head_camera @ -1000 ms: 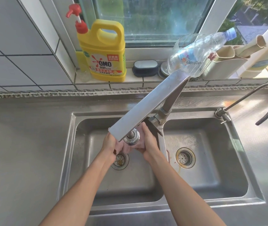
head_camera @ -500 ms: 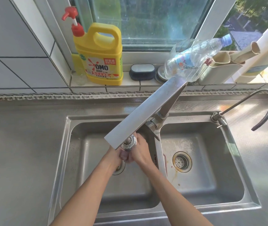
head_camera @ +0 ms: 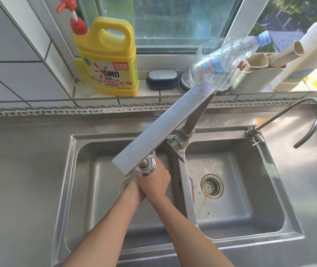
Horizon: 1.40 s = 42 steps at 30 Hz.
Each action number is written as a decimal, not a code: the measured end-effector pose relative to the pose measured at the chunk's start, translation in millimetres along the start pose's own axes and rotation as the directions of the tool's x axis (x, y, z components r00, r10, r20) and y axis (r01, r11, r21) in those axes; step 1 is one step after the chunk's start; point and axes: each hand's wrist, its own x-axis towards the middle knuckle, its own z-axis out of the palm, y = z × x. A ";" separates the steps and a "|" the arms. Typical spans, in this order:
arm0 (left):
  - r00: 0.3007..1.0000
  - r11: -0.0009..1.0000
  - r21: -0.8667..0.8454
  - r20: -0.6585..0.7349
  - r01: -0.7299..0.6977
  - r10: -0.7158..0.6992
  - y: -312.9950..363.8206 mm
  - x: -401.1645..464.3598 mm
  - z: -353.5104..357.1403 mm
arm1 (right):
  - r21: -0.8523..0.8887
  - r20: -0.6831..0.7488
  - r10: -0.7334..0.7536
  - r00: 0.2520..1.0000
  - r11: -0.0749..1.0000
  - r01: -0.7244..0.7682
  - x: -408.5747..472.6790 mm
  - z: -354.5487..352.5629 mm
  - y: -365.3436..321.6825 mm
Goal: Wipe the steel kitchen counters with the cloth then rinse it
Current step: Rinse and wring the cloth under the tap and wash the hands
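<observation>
I read this as the rinse stage. Right hand (head_camera: pixel 154 185) overlaps left hand (head_camera: pixel 133 190), both closed together directly beneath the faucet head (head_camera: pixel 145 167), over the left basin (head_camera: pixel 88 189). The cloth (head_camera: pixel 153 153) shows only as a pale edge just beyond the fingers; how firmly it is held I cannot tell. The counter (head_camera: pixel 19 170) beside the clasp looks wiped; wringing likely remains.

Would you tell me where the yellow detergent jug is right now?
The yellow detergent jug stands upright on the tiled window sill, upper left in the head view, left of the dark blue brush.
</observation>
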 end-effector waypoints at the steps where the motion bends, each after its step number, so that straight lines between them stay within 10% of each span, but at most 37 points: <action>1: 0.998 0.999 0.011 0.036 -0.048 0.048 3.4 -4.8 3.0 | -0.019 -0.015 0.052 0.999 0.998 -0.052 2.1 1.1 0.8; 10: 0.996 0.977 -0.205 0.077 0.065 -0.050 18.4 -30.1 20.5 | 0.244 -0.077 0.342 0.937 0.917 -0.315 21.1 -7.2 4.5; 15: 0.998 0.996 0.076 -0.036 -0.046 0.049 19.4 -33.3 18.0 | 0.413 -0.040 0.468 0.883 0.812 -0.412 23.8 -6.5 10.4; 20: 0.973 0.927 0.304 0.134 -0.219 0.186 28.7 -34.9 4.0 | 0.581 0.167 0.607 0.777 0.575 -0.575 34.1 -14.3 14.2; 27: 0.920 0.772 0.501 0.186 -0.391 0.345 35.8 -33.5 -41.9 | 0.623 0.329 0.338 0.881 0.623 -0.472 42.8 -34.8 12.6; 35: 0.922 0.889 0.410 0.386 -0.203 0.032 25.9 -30.3 -73.8 | 0.452 0.564 0.012 0.826 0.833 -0.320 43.1 -45.3 22.2; 42: 0.938 0.912 0.344 0.331 -0.222 0.104 24.7 -22.8 -78.6 | 0.469 0.429 0.123 0.895 0.816 -0.337 43.7 -53.3 30.7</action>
